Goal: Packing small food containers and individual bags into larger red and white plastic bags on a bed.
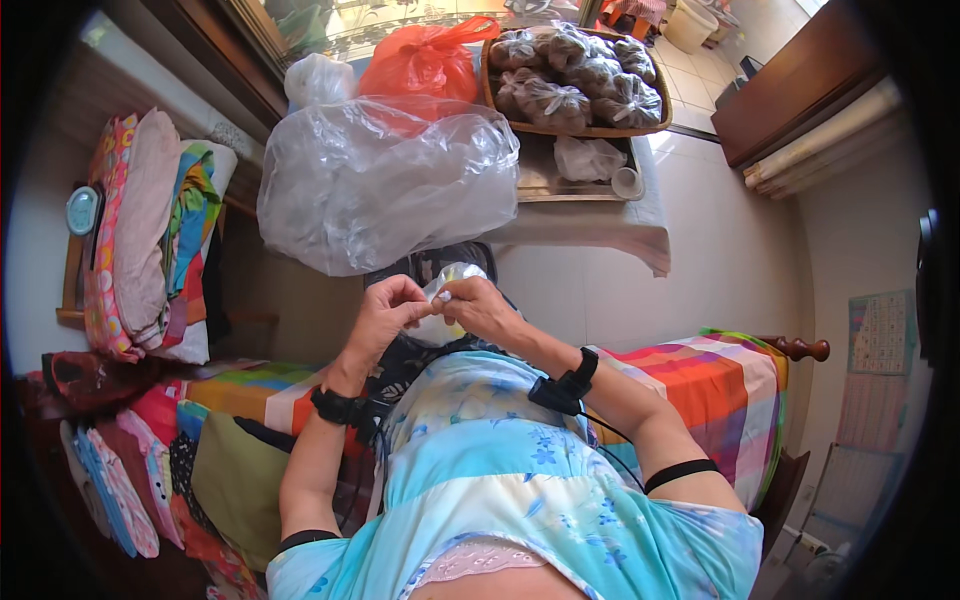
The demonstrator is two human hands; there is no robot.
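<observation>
A small clear plastic bag (pixel 432 332) rests in my lap, pale with a hint of yellow; what it holds I cannot make out. At its gathered top, my left hand (pixel 393 308) is closed, thumb and forefinger pinching the plastic. Right beside it my right hand (pixel 478 307) also pinches the bag's top, fingers bent and almost touching the left fingertips. Part of the bag shows above my right hand, and my hands cover the rest of its neck.
Ahead on a cloth-covered table (pixel 640 215) lies a large clear plastic bag (pixel 390 185). Behind it are a red plastic bag (pixel 425 65) and a wicker basket (pixel 600 131) of tied bags. A metal tray (pixel 545 185) holds a white cup (pixel 627 183). Folded cloths (pixel 140 230) stand left.
</observation>
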